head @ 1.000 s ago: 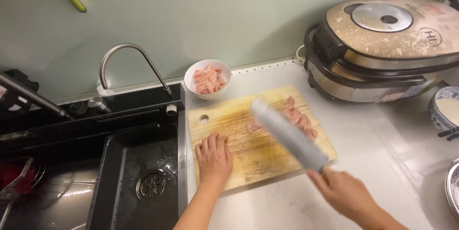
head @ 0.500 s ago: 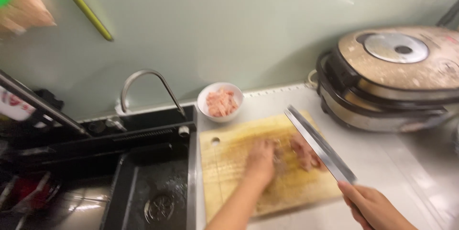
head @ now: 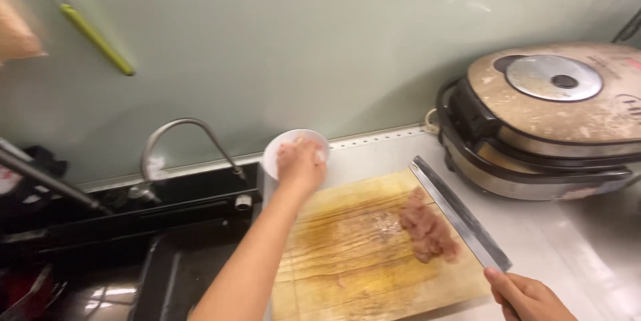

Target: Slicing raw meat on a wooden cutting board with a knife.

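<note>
We've got our left hand [head: 300, 164] stretched out over the small white bowl [head: 280, 147] at the back of the bench [head: 574, 241], fingers curled down into it; whether that grip holds any meat we cannot tell, since the hand blocks the bowl's inside. The bowl sits just behind the wooden cutting board [head: 354, 254], right beside the curved tap [head: 180, 141] and the dark sink [head: 167, 274]. Our right hand [head: 527, 297] is wrapped tight around the handle of the cleaver [head: 461, 221], its long blade angled up and away along the board's right edge. A heap of pale raw meat strips [head: 427, 231] lies on the board, touching the blade's left side. To the right, a big round electric cooker [head: 554, 121] sits shut on the bench.
</note>
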